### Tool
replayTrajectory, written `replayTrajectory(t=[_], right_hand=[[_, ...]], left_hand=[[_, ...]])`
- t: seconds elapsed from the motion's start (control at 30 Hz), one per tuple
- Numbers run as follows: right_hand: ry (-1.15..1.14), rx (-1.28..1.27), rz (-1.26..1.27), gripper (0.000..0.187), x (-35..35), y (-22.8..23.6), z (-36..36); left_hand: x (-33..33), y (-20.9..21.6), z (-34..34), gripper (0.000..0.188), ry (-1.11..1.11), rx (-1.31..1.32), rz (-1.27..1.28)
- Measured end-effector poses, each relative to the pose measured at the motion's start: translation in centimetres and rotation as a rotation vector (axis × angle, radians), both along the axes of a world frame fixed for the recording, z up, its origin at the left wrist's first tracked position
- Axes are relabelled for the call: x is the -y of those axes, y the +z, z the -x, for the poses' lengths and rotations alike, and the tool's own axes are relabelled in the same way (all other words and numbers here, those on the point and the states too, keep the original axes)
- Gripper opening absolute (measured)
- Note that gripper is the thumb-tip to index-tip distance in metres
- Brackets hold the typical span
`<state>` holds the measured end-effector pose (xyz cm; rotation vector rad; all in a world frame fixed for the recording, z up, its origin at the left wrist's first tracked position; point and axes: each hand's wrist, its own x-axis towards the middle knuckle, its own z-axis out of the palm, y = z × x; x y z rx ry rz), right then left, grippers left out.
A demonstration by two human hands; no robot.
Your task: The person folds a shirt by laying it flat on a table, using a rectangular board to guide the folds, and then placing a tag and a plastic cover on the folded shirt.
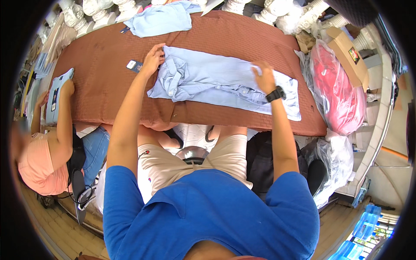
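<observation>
A light blue button shirt (216, 71) lies lengthwise on the brown quilted cloth, folded into a long strip with its collar end at the left. My left hand (152, 60) is at the far left corner by the collar, its fingers closed on the shirt's edge. Over the right part of the shirt hovers or rests my right hand (263, 78), fingers apart and slightly blurred; whether it touches the fabric I cannot tell. A black watch (275, 93) is on that wrist. Beside my left hand lies a dark tag (134, 66) with a white label.
Another folded blue shirt (160, 19) lies at the table's far edge. At the left, a co-worker in a peach top (41, 162) handles a folded blue shirt (58, 97). Right of the brown table cover (99, 78) are a plastic-wrapped red bundle (331, 91) and a cardboard box (349, 56).
</observation>
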<state>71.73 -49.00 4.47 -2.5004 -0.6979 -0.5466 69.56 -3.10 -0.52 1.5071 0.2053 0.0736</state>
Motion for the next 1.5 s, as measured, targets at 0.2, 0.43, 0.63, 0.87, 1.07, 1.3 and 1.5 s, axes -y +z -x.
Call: replayTrajectory(t=[0.2,0.43,0.63,0.87,1.07,1.3,1.5], right_hand=[[-0.53,-0.228,0.273,0.038,17.2,-4.5,-5.9],[-0.473,-0.141,0.289,0.041,19.4,-6.2,-5.5],[-0.328,-0.097,0.284,0.032,19.5,-6.0,-7.1],[-0.401,-0.218,0.227,0.011,19.4,-4.3,-8.3],[-0.489,-0.342,0.375,0.025,19.9,-3.1,-7.9],[-0.61,-0.254,0.331,0.036,19.4,-4.2,-7.2],[-0.719,-0.338,0.372,0.035,18.3,-4.3,-7.6]], left_hand=[[1.0,-0.4,-3.7,0.038,0.221,0.052,-0.766],[1.1,0.1,-3.8,0.024,0.331,0.281,-1.088],[3.8,2.6,-4.5,0.016,-0.228,0.314,-1.293],[0.4,1.6,-7.4,0.018,-0.351,0.153,-1.065],[-0.7,0.9,-8.1,0.03,-0.285,0.014,-1.046],[-2.4,1.6,-8.0,0.042,-0.327,-0.274,-0.724],[-1.5,0.3,-5.4,0.064,0.017,-0.046,-1.206]])
